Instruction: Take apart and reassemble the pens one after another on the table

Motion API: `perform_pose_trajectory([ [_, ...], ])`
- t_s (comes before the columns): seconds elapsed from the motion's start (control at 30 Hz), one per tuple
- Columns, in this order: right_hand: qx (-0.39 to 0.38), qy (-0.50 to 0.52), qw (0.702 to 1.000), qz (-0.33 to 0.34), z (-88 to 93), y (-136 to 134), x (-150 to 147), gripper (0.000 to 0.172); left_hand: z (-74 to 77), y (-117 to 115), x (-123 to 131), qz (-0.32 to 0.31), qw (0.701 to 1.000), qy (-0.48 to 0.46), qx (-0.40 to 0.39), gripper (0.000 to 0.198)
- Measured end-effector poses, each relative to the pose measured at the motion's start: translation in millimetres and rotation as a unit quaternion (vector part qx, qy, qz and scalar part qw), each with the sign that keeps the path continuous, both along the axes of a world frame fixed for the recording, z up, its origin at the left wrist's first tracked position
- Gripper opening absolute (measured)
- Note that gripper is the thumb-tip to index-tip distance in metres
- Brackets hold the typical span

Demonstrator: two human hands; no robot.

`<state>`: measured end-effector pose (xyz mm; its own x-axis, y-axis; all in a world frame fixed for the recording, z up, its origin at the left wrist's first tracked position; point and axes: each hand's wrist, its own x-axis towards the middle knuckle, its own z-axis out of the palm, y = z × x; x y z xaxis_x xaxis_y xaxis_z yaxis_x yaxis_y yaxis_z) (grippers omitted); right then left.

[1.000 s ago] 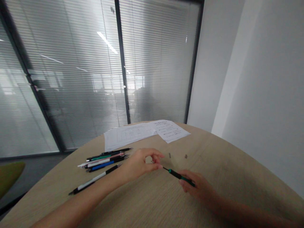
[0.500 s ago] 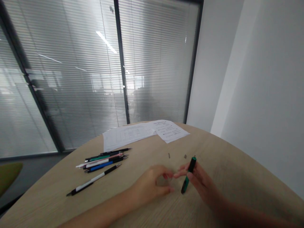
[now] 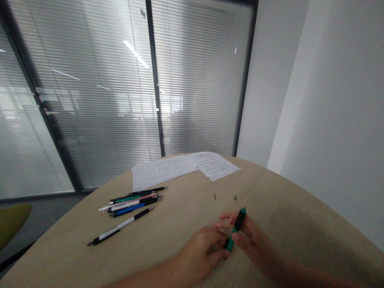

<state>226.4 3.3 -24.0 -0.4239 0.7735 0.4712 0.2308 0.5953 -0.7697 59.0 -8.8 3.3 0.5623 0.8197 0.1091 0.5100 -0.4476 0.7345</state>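
Note:
A green pen with a black grip point(image 3: 240, 220) is tilted above the table, its thin tip part pointing up and away. My right hand point(image 3: 253, 240) pinches it around the middle between thumb and fingers. My left hand point(image 3: 207, 250) has its thumb and fingertips closed on the pen's lower end, which they partly cover. Beyond the hands, a small thin metallic piece point(image 3: 215, 196) and a small dark piece point(image 3: 235, 197) lie on the table; both are too small to name surely.
Left of my hands, a white and black pen point(image 3: 120, 228) lies apart from a pile of several pens point(image 3: 135, 204). Printed paper sheets point(image 3: 165, 170) lie at the far edge of the round wooden table point(image 3: 270, 200). A yellow-green chair point(image 3: 13, 224) shows at far left.
My left hand has moved right and nearer to me, taking hold of the pen's lower end. In my right hand the pen has come down slightly.

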Motion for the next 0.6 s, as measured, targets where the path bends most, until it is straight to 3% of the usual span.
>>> perform_pose_trajectory([
  [0.1, 0.048, -0.037, 0.998, -0.002, 1.5, 8.0, 7.0, 0.041, 4.0, 1.7, -0.1, 0.033, 0.999, -0.028, -0.027, 0.011],
  [0.27, 0.151, -0.159, 0.970, -0.106, 2.4, 37.2, 20.5, 0.034, 2.7, 15.0, -7.0, 0.116, 0.990, -0.075, 0.000, 0.014],
  [0.4, 0.282, -0.282, 0.912, -0.097, 4.5, 63.9, 17.6, 0.033, -1.8, 28.2, -14.5, 0.147, 0.986, -0.081, 0.017, 0.014],
  [0.5, 0.338, -0.370, 0.862, -0.079, 5.7, 82.8, 6.7, 0.033, 0.0, 37.0, -22.2, 0.164, 0.983, -0.065, 0.047, 0.012],
  [0.6, 0.358, -0.420, 0.830, -0.084, 2.8, 101.6, -4.8, 0.029, 2.4, 46.0, -32.5, 0.174, 0.981, -0.048, 0.076, 0.010],
])
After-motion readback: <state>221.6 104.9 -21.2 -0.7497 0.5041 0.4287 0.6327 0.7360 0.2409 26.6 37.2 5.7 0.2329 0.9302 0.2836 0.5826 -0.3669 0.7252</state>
